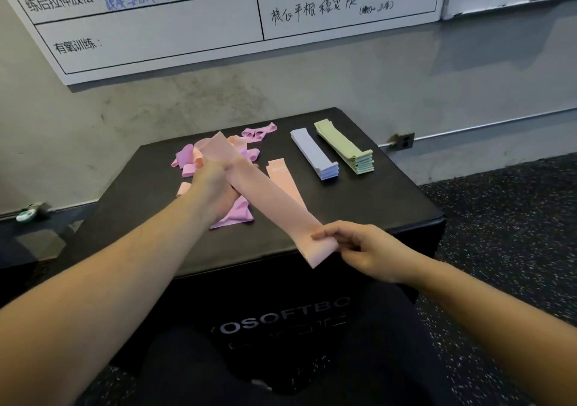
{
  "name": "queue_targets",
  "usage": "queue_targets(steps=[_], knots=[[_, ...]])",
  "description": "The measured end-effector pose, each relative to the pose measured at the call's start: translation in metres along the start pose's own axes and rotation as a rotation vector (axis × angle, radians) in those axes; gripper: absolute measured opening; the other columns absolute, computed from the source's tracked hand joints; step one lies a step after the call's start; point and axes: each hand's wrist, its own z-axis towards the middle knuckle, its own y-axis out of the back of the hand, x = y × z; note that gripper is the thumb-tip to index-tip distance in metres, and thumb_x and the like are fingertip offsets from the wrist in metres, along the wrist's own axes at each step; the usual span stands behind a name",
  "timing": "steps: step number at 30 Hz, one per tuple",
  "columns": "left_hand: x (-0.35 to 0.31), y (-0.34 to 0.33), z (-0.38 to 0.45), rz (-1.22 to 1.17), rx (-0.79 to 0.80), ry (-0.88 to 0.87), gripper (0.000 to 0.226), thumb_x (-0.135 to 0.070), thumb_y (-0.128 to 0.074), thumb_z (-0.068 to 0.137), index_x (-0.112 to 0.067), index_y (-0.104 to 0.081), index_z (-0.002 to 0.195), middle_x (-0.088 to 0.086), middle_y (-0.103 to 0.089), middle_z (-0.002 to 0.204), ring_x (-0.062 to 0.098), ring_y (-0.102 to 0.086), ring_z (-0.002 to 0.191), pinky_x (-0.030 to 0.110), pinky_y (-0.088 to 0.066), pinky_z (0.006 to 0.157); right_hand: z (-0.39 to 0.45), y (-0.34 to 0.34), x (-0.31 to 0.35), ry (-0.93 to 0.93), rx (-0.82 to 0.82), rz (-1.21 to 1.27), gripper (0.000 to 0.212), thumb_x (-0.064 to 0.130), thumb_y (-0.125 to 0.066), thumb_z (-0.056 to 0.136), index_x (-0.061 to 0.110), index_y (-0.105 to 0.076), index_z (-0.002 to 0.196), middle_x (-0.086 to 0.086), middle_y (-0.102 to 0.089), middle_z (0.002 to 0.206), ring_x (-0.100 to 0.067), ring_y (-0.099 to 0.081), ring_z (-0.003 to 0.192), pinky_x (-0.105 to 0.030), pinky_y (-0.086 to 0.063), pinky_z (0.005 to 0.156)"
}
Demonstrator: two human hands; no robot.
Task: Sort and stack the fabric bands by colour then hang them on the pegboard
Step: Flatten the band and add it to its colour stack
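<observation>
Both hands, L (pixel 215 184) & R (pixel 359 249), grip peach band (pixel 274 206) ends, stretched over box (pixel 390 206).

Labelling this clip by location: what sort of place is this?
Probably a gym or fitness studio: a whiteboard with handwritten training notes, a black soft box, speckled rubber flooring.

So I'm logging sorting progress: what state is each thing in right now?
Peach fabric band: stretched flat between both hands.
Left hand: grips its far end.
Right hand: pinches its near end.
Lilac-grey stack: neat.
Green stack: neat.
Pink and purple pile: tangled, unsorted.
Flat peach band on black box: laid straight.
</observation>
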Motion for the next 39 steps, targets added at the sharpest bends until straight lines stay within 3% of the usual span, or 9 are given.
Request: queue_targets(steps=[5,11,15,19,23,26,30,33,39], knots=[[0.006,-0.004,0.025,0.112,0.041,0.014,0.043,0.006,-0.035,0.098,-0.010,-0.042,0.137,0.017,-0.065,0.124,0.030,-0.067,0.106,0.041,-0.058,0.068,0.016,0.001,-0.015,0.124,-0.172,-0.082,0.030,0.009,-0.070,0.092,0.032,-0.073,0.112,0.021,-0.072,0.109,0.003,-0.066,0.107,-0.016,-0.050,0.093],[0.018,-0.025,0.052,0.193,-0.034,-0.018,0.024,0.001,-0.036,0.099,-0.016,-0.052,0.104,0.009,-0.068,0.093,0.027,-0.067,0.094,0.040,-0.056,0.081,0.035,0.002,-0.038,0.370,-0.265,-0.407,0.015,0.032,-0.068,0.088,0.024,-0.078,0.095,0.010,-0.052,0.136,-0.016,-0.049,0.126,-0.046,-0.043,0.100],[0.024,-0.028,0.074,0.333,0.004,-0.053,0.019,-0.007,-0.048,0.102,-0.022,-0.059,0.105,0.003,-0.069,0.101,0.020,-0.068,0.094,0.035,-0.056,0.068,0.045,0.006,-0.043,0.449,-0.274,-0.423,0.020,0.032,-0.067,0.089,0.026,-0.077,0.105,0.016,-0.069,0.111,-0.008,-0.055,0.103,-0.038,-0.046,0.085],[0.032,-0.033,0.098,0.413,0.013,-0.045,0.013,-0.011,-0.052,0.104,-0.021,-0.056,0.112,0.003,-0.067,0.117,0.021,-0.067,0.104,0.039,-0.058,0.080,0.053,0.010,-0.051,0.367,-0.314,-0.353,0.022,0.037,-0.066,0.086,0.027,-0.076,0.103,0.011,-0.057,0.092,-0.002,-0.051,0.088,-0.029,-0.046,0.078],[0.037,-0.042,0.119,0.428,0.038,-0.086,0.015,-0.011,-0.054,0.102,-0.023,-0.062,0.105,0.004,-0.069,0.117,0.020,-0.070,0.102,0.041,-0.060,0.087,0.062,0.016,-0.064,0.419,-0.255,-0.383,0.017,0.034,-0.067,0.092,0.026,-0.075,0.105,0.012,-0.067,0.110,-0.010,-0.056,0.102,-0.038,-0.048,0.085],[0.035,-0.044,0.142,0.475,-0.015,-0.118,0.023,-0.019,-0.061,0.100,-0.022,-0.062,0.123,0.003,-0.067,0.118,0.018,-0.068,0.102,0.039,-0.060,0.083,0.069,0.018,-0.078,0.444,-0.245,-0.395,0.018,0.029,-0.067,0.095,0.022,-0.076,0.109,0.006,-0.068,0.118,-0.014,-0.057,0.107,-0.042,-0.050,0.088],[0.037,-0.046,0.161,0.645,-0.030,-0.140,0.027,-0.029,-0.066,0.098,-0.023,-0.065,0.124,0.005,-0.061,0.111,0.014,-0.051,0.081,0.023,-0.041,0.057,0.079,0.019,-0.092,0.458,-0.269,-0.407,0.017,0.018,-0.074,0.091,0.020,-0.076,0.108,0.008,-0.071,0.106,-0.013,-0.058,0.095,-0.041,-0.050,0.079],[0.043,-0.052,0.177,0.631,-0.036,-0.128,0.028,-0.024,-0.066,0.098,-0.020,-0.064,0.126,0.004,-0.059,0.107,0.010,-0.051,0.070,0.019,-0.045,0.051,0.092,0.018,-0.094,0.454,-0.269,-0.402,0.014,0.020,-0.077,0.089,0.021,-0.076,0.103,0.011,-0.071,0.104,-0.012,-0.056,0.096,-0.043,-0.048,0.077],[0.054,-0.061,0.201,0.625,-0.043,-0.122,0.016,-0.015,-0.065,0.098,-0.021,-0.060,0.111,0.008,-0.066,0.115,0.021,-0.070,0.091,0.030,-0.061,0.071,0.120,0.018,-0.097,0.422,-0.166,-0.389,0.011,0.023,-0.075,0.088,0.021,-0.073,0.099,0.007,-0.066,0.107,-0.013,-0.055,0.104,-0.041,-0.049,0.087]])
